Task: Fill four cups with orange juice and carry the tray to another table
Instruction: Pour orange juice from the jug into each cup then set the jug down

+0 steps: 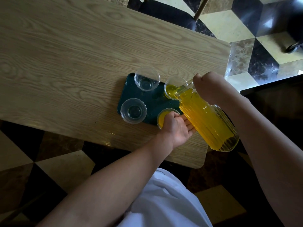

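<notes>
Here, on the wooden table (pixel 65 46), a dark green tray (pixel 131 89) carried four clear cups. At its left side stood two empty ones, the far-left cup (pixel 147 78) and the near-left cup (pixel 133 110). Next came the near-right cup (pixel 161 117), holding orange juice and partly hidden by the left hand (pixel 176 128), whose fingers lay nearly flat and loosely spread against the underside of the ribbed glass pitcher (pixel 208 122), steadying it rather than gripping. The pitcher was tilted, its spout over the far-right cup (pixel 173 87), where juice was pooling. Farthest right, the right hand (pixel 209 86) was a closed fist around the pitcher's handle. A few drops glistened on the table near its front edge.
</notes>
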`<action>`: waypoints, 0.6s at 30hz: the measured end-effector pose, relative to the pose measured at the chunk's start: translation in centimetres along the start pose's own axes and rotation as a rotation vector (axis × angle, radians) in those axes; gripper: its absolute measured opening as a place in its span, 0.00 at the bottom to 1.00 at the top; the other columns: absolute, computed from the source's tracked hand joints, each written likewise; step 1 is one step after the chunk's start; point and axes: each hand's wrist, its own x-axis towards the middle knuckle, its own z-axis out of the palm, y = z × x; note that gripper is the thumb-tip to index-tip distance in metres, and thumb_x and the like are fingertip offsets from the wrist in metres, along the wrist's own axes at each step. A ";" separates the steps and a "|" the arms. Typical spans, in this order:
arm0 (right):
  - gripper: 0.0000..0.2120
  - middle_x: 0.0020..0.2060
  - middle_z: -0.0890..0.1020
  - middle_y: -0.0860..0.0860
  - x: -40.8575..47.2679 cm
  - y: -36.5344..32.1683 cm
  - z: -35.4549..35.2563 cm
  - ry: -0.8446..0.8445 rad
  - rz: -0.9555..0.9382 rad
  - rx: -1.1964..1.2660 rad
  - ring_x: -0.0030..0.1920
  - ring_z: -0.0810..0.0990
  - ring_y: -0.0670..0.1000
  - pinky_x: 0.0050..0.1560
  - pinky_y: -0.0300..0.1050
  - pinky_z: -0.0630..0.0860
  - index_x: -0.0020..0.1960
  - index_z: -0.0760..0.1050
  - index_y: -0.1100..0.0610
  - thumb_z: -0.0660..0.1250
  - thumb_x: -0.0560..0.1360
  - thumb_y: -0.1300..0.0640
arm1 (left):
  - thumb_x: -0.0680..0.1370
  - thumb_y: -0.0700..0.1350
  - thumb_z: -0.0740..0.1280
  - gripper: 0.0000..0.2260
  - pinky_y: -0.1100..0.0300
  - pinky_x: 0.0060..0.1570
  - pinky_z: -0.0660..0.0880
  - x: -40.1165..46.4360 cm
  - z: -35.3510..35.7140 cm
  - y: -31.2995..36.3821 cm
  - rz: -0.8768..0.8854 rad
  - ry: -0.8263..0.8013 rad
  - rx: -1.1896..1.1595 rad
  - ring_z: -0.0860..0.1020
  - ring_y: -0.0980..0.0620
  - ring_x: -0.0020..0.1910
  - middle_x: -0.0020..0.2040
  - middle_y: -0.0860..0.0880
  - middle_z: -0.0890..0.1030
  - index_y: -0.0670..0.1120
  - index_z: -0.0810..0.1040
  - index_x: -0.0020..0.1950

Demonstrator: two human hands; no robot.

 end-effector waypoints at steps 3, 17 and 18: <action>0.20 0.31 0.68 0.57 0.1 -0.1 -0.1 -0.014 0.039 0.084 0.30 0.68 0.53 0.29 0.40 0.65 0.70 0.62 0.67 0.51 0.78 0.68 | 0.80 0.49 0.48 0.26 0.44 0.73 0.62 0.0 0.2 0.0 0.000 -0.002 -0.005 0.69 0.38 0.71 0.72 0.35 0.72 0.39 0.69 0.73; 0.20 0.30 0.64 0.57 -0.6 -0.6 -0.7 -0.054 0.047 0.010 0.28 0.64 0.52 0.26 0.41 0.61 0.68 0.63 0.69 0.55 0.76 0.71 | 0.81 0.50 0.47 0.26 0.43 0.74 0.61 -0.1 0.4 0.0 -0.007 0.004 -0.017 0.69 0.37 0.71 0.71 0.35 0.73 0.39 0.70 0.72; 0.17 0.31 0.64 0.56 -0.5 -0.3 -0.6 -0.053 0.032 -0.008 0.28 0.64 0.52 0.26 0.41 0.60 0.65 0.65 0.70 0.55 0.77 0.69 | 0.81 0.49 0.47 0.25 0.43 0.73 0.61 -0.1 0.4 0.0 -0.008 0.002 -0.018 0.70 0.37 0.71 0.71 0.35 0.73 0.39 0.70 0.72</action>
